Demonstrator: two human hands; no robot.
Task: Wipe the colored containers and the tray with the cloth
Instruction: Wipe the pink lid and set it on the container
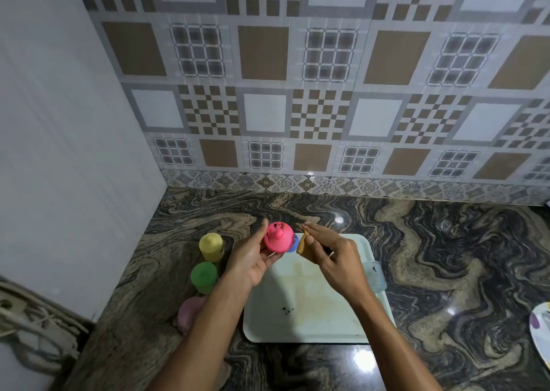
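Note:
My left hand point(251, 256) holds a bright pink container point(279, 238) tilted toward me, above the far left corner of the white tray point(309, 322). My right hand point(333, 253) pinches a brownish cloth point(303, 245) right beside the pink container. A blue container point(294, 243) peeks out behind them, mostly hidden. A yellow container point(211, 247) and a green one point(204, 277) stand on the counter left of the tray. A pale pink container point(190, 313) lies partly behind my left forearm. The tray has brown stains and a few dark specks.
A translucent bluish container point(376, 276) rests at the tray's right edge. A patterned plate point(541, 331) shows at the far right. Cables point(29, 319) lie at the lower left beyond the counter. The marbled counter point(446, 256) meets a tiled wall behind and a white wall on the left.

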